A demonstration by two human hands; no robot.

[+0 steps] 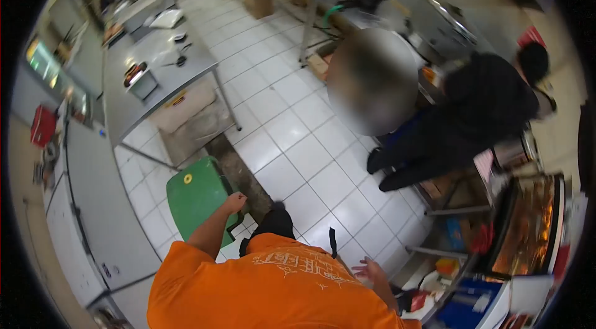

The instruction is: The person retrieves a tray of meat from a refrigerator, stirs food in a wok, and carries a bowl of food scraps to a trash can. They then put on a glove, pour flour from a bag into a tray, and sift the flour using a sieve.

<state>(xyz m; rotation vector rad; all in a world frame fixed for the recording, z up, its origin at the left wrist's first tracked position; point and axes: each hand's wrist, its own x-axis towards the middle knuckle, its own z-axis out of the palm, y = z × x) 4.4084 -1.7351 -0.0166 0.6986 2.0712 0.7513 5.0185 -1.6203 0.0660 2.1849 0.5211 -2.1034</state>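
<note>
Left hand (234, 203) closed into fist, just beside edge of green plastic stool (197, 195). Right hand (369, 270) with fingers spread, above open white tiled floor (292, 142).

1. The left hand (234, 203) is curled into a fist over the near edge of a green stool (194, 195); whether it touches the stool cannot be told.
2. The right hand (370, 271) hangs with fingers spread, near and to the right, beside the orange shirt (267, 292).
3. The stool stands on a white tiled floor (292, 136).
4. Left and farther off, a steel tabletop (161, 74) carries small trays and utensils.
5. To the right, another person in black clothes (484, 105) stands at a counter.
6. Near right, a glass-fronted cabinet (528, 223) glows orange.
7. A cardboard box (257, 1) sits on the far floor.
</note>
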